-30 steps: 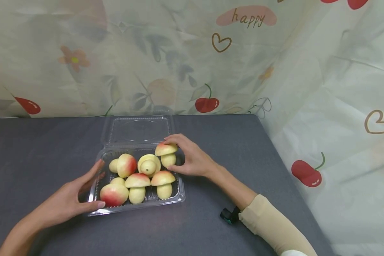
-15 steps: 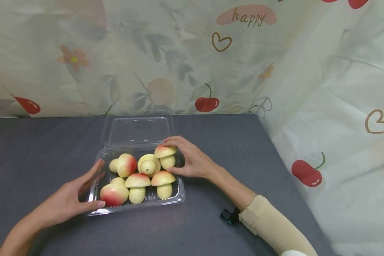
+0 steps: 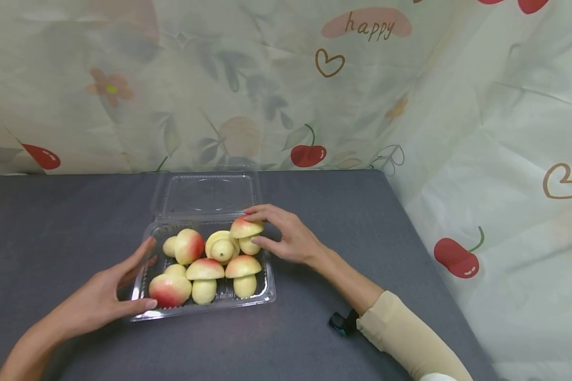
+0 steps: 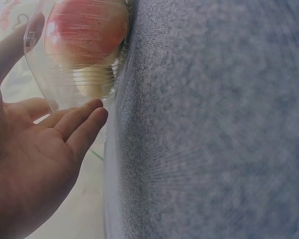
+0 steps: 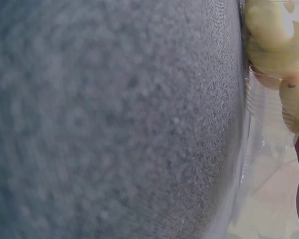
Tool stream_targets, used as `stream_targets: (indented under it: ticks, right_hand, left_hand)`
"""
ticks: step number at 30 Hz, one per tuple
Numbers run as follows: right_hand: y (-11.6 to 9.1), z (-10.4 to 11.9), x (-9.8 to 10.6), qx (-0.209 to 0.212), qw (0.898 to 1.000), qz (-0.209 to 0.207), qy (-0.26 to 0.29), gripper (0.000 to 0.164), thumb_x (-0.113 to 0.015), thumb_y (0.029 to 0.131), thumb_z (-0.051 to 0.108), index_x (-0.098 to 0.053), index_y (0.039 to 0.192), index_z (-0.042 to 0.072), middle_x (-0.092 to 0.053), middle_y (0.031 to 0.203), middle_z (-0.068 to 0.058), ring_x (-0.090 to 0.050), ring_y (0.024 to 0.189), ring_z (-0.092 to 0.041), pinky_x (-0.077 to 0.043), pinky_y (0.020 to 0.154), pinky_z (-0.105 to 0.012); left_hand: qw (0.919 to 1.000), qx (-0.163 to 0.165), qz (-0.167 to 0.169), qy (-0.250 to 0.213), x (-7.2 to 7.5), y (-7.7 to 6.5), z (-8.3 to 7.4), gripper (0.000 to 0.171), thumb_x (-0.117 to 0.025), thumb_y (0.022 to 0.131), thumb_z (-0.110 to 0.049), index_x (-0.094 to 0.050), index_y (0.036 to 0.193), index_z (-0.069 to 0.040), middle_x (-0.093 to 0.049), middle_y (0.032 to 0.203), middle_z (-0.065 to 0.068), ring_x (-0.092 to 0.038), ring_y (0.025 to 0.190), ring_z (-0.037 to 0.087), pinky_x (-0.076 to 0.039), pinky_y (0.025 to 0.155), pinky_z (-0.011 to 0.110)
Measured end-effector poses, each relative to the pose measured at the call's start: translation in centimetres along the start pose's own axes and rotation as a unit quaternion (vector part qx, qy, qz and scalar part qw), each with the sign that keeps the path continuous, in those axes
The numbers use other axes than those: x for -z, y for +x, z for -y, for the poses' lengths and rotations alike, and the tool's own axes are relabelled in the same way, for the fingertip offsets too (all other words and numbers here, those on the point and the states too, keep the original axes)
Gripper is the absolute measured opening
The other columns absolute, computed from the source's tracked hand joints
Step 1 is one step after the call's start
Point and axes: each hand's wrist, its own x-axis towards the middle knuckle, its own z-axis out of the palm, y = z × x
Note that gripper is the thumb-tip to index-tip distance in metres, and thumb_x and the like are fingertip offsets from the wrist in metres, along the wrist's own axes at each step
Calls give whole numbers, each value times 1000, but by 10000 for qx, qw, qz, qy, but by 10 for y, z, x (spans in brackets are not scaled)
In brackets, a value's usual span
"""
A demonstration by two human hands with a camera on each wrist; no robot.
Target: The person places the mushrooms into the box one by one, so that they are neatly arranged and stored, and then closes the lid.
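Note:
A clear plastic clamshell box [image 3: 262, 299] lies with its lid [image 3: 209, 190] folded back. Several yellow mushroom-shaped pieces with red-tinged caps fill its base, among them one with its stem facing up [image 3: 221, 248]. My right hand [image 3: 290, 233] pinches the back-right mushroom-shaped piece [image 3: 245, 227], fingers over the cap and thumb at its near side. My left hand [image 3: 100, 291] spans the box's left end with extended fingers, the thumb at the front corner. In the left wrist view its fingers [image 4: 84, 124] touch the clear wall near a mushroom-shaped piece [image 4: 87, 32].
Dark grey cloth covers the table [image 3: 314, 328]. Behind and to the right hangs a pale printed curtain [image 3: 271, 79] with cherries and flowers. A small black device [image 3: 343, 321] sits by the right wrist, at the beige sleeve [image 3: 405, 333].
The back-right mushroom-shaped piece has tilted and settled slightly lower in the box. My right thumb has moved up from the stem's base toward the cap. My left hand has stayed put.

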Motion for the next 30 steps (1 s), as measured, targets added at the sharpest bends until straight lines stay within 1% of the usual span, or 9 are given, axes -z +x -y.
stream_targets:
  ticks: [2, 4, 7, 9, 14, 20, 22, 25, 30]
  right_hand:
    - [0, 0, 0, 29, 9999, -106, 28, 37, -73, 91, 20, -63, 126, 11, -59, 135, -3, -54, 127, -14, -40, 106, -34]
    - [1, 0, -1, 71, 9998, -197, 45, 36, -74, 90, 20, -64, 123, 11, -60, 133, -2, -55, 126, -14, -41, 105, -33]
    - [1, 1, -2, 113, 9993, -333, 137, 34, -76, 89, 18, -66, 121, 10, -62, 131, -3, -56, 124, -14, -42, 104, -33]
    - [0, 1, -3, 110, 9987, -423, 249, 33, -77, 88, 15, -68, 120, 10, -63, 130, -4, -57, 123, -15, -43, 104, -33]
    - [-1, 2, -5, 81, 9970, -566, 516, 29, -79, 86, 12, -72, 114, 11, -66, 126, -5, -60, 120, -16, -45, 102, -34]
    - [-2, 1, -6, 47, 9973, -516, 517, 35, -82, 83, 17, -71, 116, 12, -66, 123, -2, -59, 120, -15, -44, 102, -34]
    - [-2, 0, -6, 56, 9974, -506, 503, 38, -83, 82, 17, -70, 118, 11, -66, 123, -2, -59, 120, -15, -44, 103, -34]
    - [-3, -1, -6, 48, 9974, -512, 504, 43, -84, 81, 15, -69, 120, 10, -66, 124, -3, -59, 120, -16, -44, 103, -34]
    - [-3, 0, -5, -86, 9951, -605, 775, 46, -85, 78, 8, -67, 120, 4, -66, 122, -10, -61, 117, -19, -47, 99, -33]
  left_hand:
    - [10000, -16, -1, 19, 0, 0, 0, 109, -78, 84, -45, -3, 161, -25, -21, 163, 16, -43, 136, 39, -49, 94, 46]
    - [10000, -36, 0, 5, 0, 0, 0, 108, -78, 84, -44, -4, 161, -25, -21, 163, 15, -43, 136, 39, -51, 93, 34]
    - [10000, -70, -11, -12, 0, -1, 1, 107, -78, 84, -44, -5, 161, -25, -22, 163, 14, -43, 136, 38, -46, 89, 18]
    - [10000, -73, -10, -5, 0, -1, 1, 108, -78, 84, -44, -5, 161, -25, -22, 163, 15, -44, 136, 38, -46, 89, 18]
    - [9999, -45, -26, 130, 1, -1, 1, 109, -78, 84, -46, -4, 161, -26, -26, 161, 16, -46, 135, 37, -49, 91, 28]
    - [9998, -75, -91, 176, 1, -1, 1, 109, -78, 83, -47, -6, 161, -24, -28, 160, 16, -47, 134, 36, -44, 89, 16]
    - [9998, -48, -67, 167, 1, -1, 1, 109, -78, 83, -47, -5, 161, -24, -26, 161, 15, -46, 134, 36, -45, 89, 17]
    - [9998, -49, -78, 159, 1, -1, 0, 109, -78, 83, -47, -6, 161, -23, -25, 162, 15, -47, 134, 36, -44, 90, 16]
    - [9997, -128, -151, 171, -1, -2, 0, 108, -78, 83, -46, -8, 161, -22, -26, 161, 15, -48, 133, 37, -39, 89, 9]
